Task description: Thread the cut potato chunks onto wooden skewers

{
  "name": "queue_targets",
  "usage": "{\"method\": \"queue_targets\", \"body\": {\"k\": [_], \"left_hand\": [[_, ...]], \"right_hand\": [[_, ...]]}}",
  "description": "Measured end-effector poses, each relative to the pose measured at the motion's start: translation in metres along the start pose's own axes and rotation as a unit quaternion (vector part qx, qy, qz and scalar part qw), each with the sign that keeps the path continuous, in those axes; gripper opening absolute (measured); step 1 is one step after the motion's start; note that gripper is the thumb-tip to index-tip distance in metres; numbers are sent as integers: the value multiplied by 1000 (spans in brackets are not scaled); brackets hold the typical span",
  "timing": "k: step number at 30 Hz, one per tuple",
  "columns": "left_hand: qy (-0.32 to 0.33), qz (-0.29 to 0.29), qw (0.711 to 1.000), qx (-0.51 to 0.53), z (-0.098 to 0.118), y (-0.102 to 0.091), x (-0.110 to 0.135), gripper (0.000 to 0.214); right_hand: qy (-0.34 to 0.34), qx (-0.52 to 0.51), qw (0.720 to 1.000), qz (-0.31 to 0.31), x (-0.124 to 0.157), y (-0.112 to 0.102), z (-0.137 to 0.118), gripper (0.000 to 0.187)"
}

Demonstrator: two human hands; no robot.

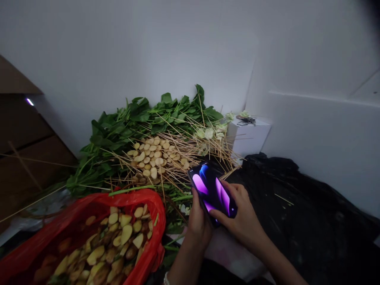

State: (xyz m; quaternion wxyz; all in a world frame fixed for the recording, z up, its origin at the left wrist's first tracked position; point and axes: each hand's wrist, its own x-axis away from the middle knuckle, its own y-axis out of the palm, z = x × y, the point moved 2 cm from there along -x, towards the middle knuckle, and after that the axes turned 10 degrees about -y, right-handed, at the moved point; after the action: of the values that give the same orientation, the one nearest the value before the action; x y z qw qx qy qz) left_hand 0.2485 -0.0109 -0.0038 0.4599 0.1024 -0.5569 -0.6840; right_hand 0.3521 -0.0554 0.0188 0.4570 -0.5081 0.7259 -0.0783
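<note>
- Head view: the left hand [201, 228] is supporting the phone [212, 194] from behind, thumb lying along its left edge; the remaining fingers are hiding behind the body — how far they are curling cannot be told.
- The right hand [242, 215] is holding the phone's right edge with bent fingers, its thumb lying over the lower screen.
- The phone is sitting tilted, screen lit, between the red bag [161, 225] and the black plastic [285, 213].
- Drop hazard: that thumb is probably adding little grip; a slip could be sending the phone downward.
- Snag hazard: thin sticks [187, 144] are jutting beyond the pale slices [152, 152]; a careless knuckle could be catching them.
- Spill hazard: the bag is gaping near the left hand — an elbow knock could be scattering its cut pieces [126, 233].
</note>
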Motion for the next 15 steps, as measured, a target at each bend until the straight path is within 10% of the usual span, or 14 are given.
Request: {"method": "queue_targets", "body": {"k": [10, 15], "left_hand": [[-11, -54, 998, -41, -4, 3, 2, 61], [16, -71, 994, -83, -6, 3, 3, 56]], "right_hand": [[74, -213, 964, -143, 9, -27, 19, 86], [68, -239, 959, -137, -30, -15, 25, 90]]}}
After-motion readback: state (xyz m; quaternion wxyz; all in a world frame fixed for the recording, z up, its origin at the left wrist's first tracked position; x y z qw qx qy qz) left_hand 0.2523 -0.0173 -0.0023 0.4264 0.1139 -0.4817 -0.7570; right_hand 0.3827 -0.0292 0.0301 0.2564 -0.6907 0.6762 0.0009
